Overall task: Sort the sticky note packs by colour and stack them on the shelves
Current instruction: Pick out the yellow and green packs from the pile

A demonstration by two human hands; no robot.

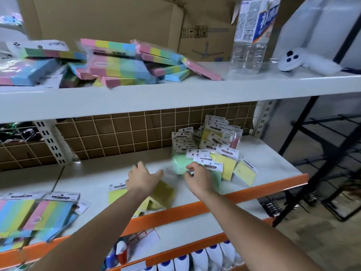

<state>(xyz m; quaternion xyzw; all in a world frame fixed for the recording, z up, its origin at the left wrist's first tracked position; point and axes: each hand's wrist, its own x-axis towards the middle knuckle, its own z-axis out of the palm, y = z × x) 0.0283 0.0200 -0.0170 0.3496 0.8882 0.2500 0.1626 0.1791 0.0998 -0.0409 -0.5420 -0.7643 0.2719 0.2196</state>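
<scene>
- Sticky note packs lie on two shelves of a rack; items below run from nearest to farthest.
- Lowest level: white bottles with blue caps (199, 259) stand in a row beneath the orange-edged middle shelf (244, 194).
- Front left of the middle shelf: two rainbow-striped packs (48, 214) lie flat, side by side, on top of more striped packs.
- Front centre of the middle shelf: yellow packs (117, 194) lie under the left forearm; one is motion-blurred.
- Left hand (143, 178): extended over the shelf above the yellow packs, fingers spread and relaxed, gripping nothing.
- Right hand (199, 178): reaching over a green pack (180, 163); fingers curled with the tips at the pack's white header card. The frame is blurred here, so whether the fingers actually pinch the pack cannot be determined.
- Just right of the right hand: yellow single-colour packs (245, 173) lie flat and overlapping near the shelf's front edge.
- Behind these: a loose heap of packs (213, 135) with white header cards, some leaning upright toward the wire grid backing (121, 132).
- Upper shelf (175, 98), left half: a disorderly pile of striped packs (121, 63), tilted and overlapping.
- Upper shelf, right half: a clear plastic bottle (252, 34) stands upright; a white controller (298, 59) lies beside it.
- Farthest back: cardboard boxes (117, 16) behind the upper shelf.
</scene>
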